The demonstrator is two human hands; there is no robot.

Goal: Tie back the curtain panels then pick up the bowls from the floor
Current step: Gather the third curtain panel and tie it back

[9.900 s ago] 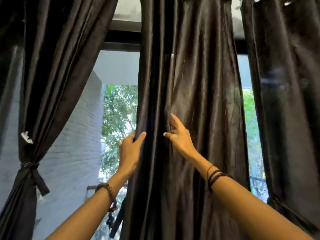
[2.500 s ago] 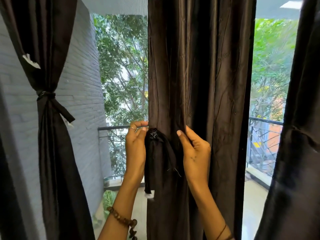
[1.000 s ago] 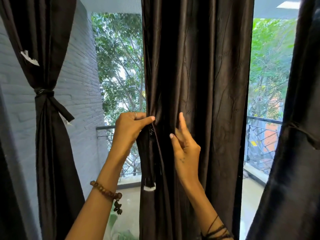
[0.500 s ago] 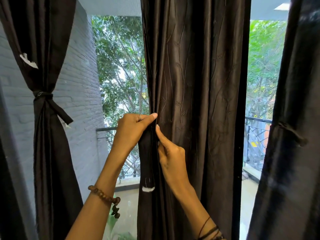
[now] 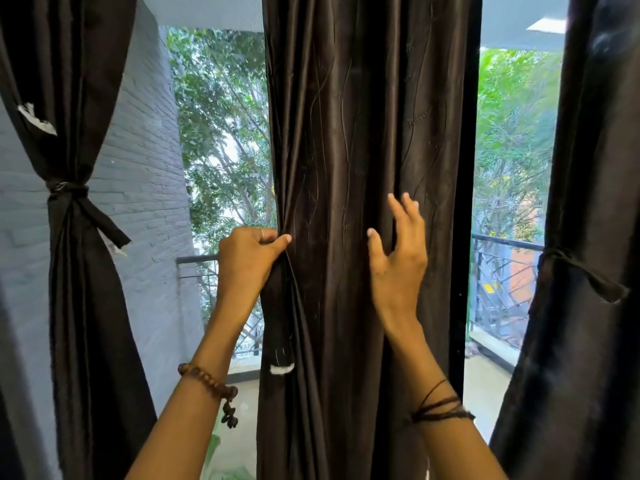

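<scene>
Left hand [image 5: 247, 259] pinching glossy, creased dark curtain panel [image 5: 346, 140] edge; right hand [image 5: 398, 261] splayed flat on folds.

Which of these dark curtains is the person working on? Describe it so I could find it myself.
Look at the tall window onto the green trees: three dark curtains hang across it. The middle curtain is the one, with the left hand gripping its left edge and the right hand on its front. Unlike the left curtain and right curtain, no tie cinches it.
</scene>
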